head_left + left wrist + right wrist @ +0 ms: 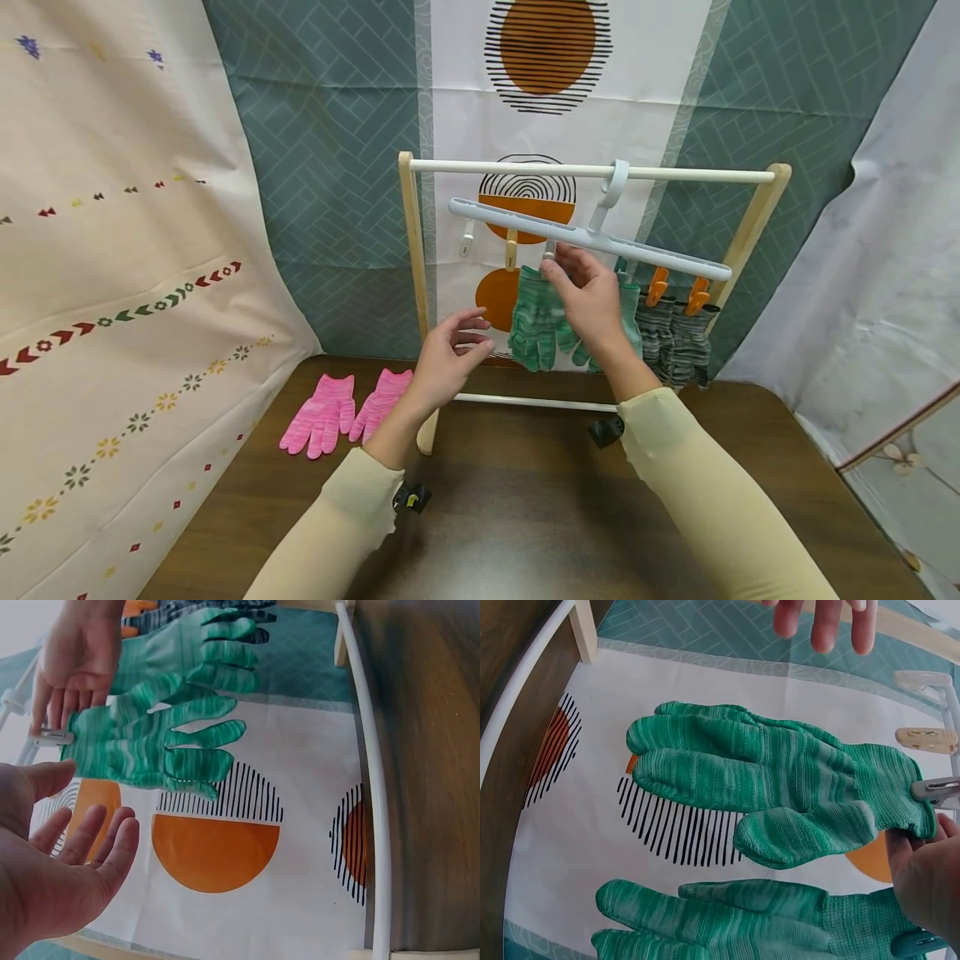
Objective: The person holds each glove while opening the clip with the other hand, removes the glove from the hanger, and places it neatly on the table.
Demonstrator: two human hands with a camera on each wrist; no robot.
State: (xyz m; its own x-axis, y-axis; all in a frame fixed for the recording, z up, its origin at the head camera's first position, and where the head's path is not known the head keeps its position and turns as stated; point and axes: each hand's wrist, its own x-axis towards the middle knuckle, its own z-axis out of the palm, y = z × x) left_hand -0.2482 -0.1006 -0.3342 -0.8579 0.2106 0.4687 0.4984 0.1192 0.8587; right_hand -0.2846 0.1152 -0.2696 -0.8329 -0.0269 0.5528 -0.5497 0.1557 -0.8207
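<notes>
My right hand (592, 304) is at the cuff of a green striped glove (780, 780), its thumb and fingers pinching there beside a grey clip (934, 791). That clip bites the cuff, and the glove hangs from the pale blue hanger (525, 221). Part of the grip is hidden behind the cuff. To the left, my left hand (450, 354) hovers with loosely bent fingers (112, 855) and holds nothing. A second green glove (757, 922) hangs alongside, held by a dark teal clip (919, 943).
Orange clips (657, 286) hold grey-black gloves (690, 346) at the hanger's right end. A white clip (467, 239) and a yellow clip (512, 250) dangle unused at its left. The hanger hooks over a rack's white bar (510, 167). Two pink gloves (322, 417) lie on the table (510, 517).
</notes>
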